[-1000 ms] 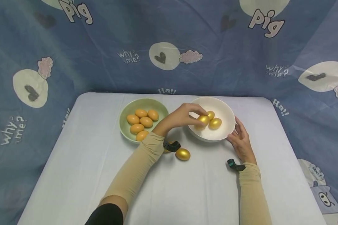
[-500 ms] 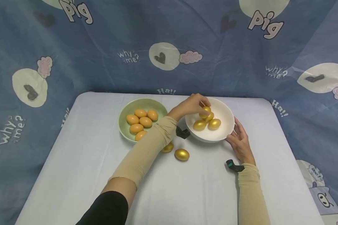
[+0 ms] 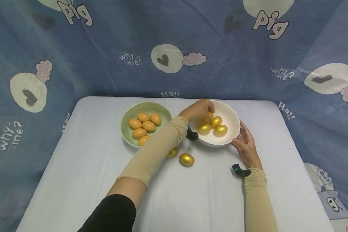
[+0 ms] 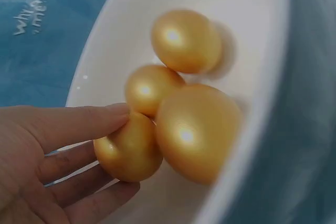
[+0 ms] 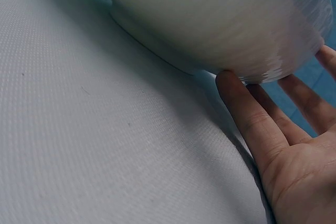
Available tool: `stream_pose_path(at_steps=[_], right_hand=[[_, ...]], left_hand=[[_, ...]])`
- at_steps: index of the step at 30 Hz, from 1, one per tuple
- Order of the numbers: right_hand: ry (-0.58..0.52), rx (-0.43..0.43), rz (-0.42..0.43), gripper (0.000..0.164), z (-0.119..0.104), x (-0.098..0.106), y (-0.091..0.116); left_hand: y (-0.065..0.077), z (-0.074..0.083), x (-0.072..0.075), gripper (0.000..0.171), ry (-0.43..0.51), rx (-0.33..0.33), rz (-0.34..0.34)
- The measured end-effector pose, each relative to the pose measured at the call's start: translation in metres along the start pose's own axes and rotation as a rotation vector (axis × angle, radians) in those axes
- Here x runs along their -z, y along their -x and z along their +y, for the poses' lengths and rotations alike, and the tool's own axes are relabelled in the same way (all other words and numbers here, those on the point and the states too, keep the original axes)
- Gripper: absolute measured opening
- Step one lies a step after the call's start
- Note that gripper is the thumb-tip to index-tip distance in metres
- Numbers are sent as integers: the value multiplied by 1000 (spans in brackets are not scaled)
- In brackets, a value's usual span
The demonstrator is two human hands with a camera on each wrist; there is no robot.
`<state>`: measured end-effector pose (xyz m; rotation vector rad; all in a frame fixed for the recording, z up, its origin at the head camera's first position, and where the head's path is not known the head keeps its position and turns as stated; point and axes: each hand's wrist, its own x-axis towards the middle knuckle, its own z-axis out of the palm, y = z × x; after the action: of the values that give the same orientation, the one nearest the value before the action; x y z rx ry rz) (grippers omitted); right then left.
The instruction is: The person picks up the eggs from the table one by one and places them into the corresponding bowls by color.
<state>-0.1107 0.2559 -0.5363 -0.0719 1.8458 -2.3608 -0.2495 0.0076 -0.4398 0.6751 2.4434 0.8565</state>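
My left hand [image 3: 198, 110] reaches into the white bowl [image 3: 229, 111]. Thumb and fingers pinch a golden egg [image 4: 131, 153] low inside it, by the left wall. Against that egg, in the left wrist view, lie a large-looking golden egg [image 4: 197, 132] and a smaller-looking golden egg [image 4: 152, 90]; a third golden egg [image 4: 186, 40] sits beyond. My right hand [image 3: 247, 148] touches the bowl's right outer wall, its fingers and thumb spread and fairly straight, as the right wrist view shows near the bowl's underside [image 5: 210, 30].
A green bowl [image 3: 125, 135] with several orange-brown eggs [image 3: 148, 126] stands to the left, partly behind my left forearm. On the white table [image 3: 185, 199] in front lie a golden egg [image 3: 186, 159] and another golden egg [image 3: 172, 152], half covered by the sleeve. A blue printed cloth [image 3: 104, 74] hangs behind.
My left hand has let go of one golden egg at the bowl's front left, moved farther back and lowered with another toward the bowl's left wall. My right hand stays at the bowl.
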Motion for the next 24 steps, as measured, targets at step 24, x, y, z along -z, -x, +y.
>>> stream_pose_path(at_steps=[24], right_hand=[[-7,-10,4,83,0,1,0]], left_hand=[[2,7,1,36,1,1,-4]])
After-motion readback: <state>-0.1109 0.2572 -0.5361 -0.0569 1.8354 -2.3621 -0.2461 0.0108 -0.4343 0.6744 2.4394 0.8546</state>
